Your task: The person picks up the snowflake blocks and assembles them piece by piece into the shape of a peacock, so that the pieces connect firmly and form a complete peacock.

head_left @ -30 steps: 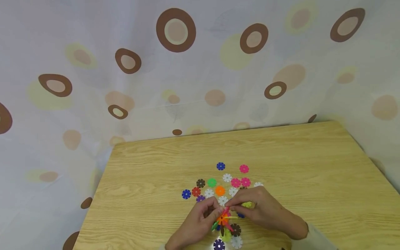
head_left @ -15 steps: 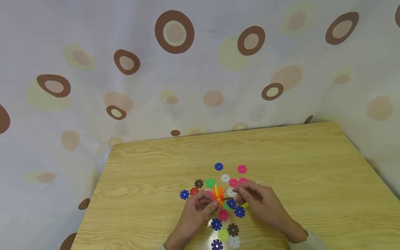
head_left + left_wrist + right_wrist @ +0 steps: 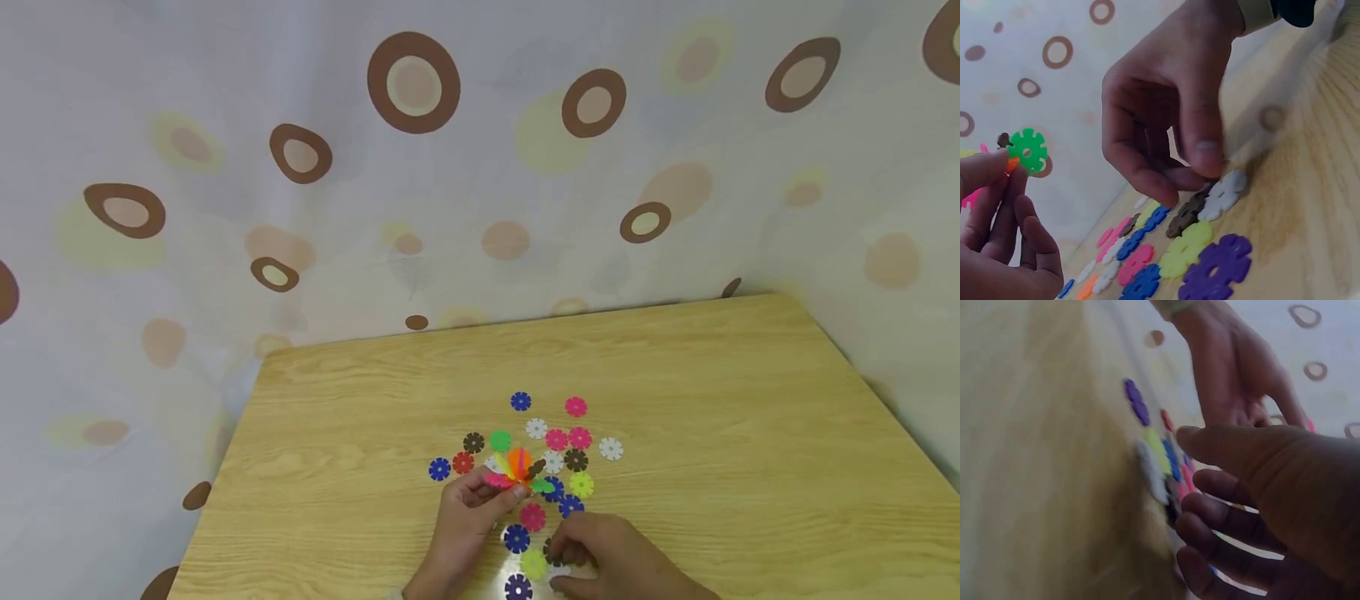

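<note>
My left hand (image 3: 468,523) pinches a cluster of notched plastic discs between thumb and fingers, above the table. An orange disc (image 3: 519,460) forms its middle, with pink, yellow, brown and green discs (image 3: 1027,152) sticking out around it. The right hand (image 3: 611,557) is low over the near discs, thumb and fingers bent and apart. Directly below its fingertips are a brown disc (image 3: 1186,215) and a white disc (image 3: 1224,195); whether the fingers touch them I cannot tell. In the right wrist view nothing shows between the right hand's fingers (image 3: 1235,522).
Several loose notched discs lie flat on the wooden table (image 3: 360,467), among them a purple disc (image 3: 518,587), a red disc (image 3: 462,462) and a blue disc (image 3: 521,401). A patterned wall covering (image 3: 345,208) stands behind the table.
The right hand has let go of the cluster and moved down and nearer, over the brown and white discs. The left hand keeps the cluster, which it has raised and turned.
</note>
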Demonstrator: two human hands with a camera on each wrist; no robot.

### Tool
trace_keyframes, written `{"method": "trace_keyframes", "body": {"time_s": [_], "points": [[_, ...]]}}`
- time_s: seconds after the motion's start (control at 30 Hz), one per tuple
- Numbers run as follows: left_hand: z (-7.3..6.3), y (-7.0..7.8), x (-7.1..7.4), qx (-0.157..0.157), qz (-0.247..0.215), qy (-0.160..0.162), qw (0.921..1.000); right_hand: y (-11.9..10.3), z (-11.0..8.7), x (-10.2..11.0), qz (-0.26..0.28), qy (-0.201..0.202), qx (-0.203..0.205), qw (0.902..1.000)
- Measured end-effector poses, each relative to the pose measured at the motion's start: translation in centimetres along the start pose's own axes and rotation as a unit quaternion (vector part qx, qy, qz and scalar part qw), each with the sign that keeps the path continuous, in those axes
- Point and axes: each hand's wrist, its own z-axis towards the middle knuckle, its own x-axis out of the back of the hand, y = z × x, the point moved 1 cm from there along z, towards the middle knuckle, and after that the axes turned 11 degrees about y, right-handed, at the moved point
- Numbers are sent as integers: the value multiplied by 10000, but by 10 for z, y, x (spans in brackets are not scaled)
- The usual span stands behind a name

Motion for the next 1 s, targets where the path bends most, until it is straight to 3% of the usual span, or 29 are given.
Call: {"method": "trace_keyframes", "body": {"time_s": [0.13, 0.2, 0.43, 0.7, 0.77, 0.9, 1.0], "points": [[0, -4, -2, 48, -186, 50, 9998, -2, -2, -8, -856, -194, -124, 9961], [0, -4, -2, 97, -309, 78, 9994, -3, -2, -9, -1027, -151, -104, 9945], [3, -6, -4, 121, -389, 84, 9991, -2, 1, -5, -467, -205, -715, 9961], [2, -6, -3, 167, -617, -870, 9942, -1, -2, -3, -361, -9, -285, 9989], [2, -6, -4, 271, -693, -987, 9923, -1, -2, -3, -353, -4, -284, 9990], [1, -5, -4, 461, -649, -920, 9926, 0, -2, -2, -248, -56, -406, 9989], [1, -4, -4, 327, -375, -788, 9956, 0, -1, -2, -150, -112, -611, 9980]]}}
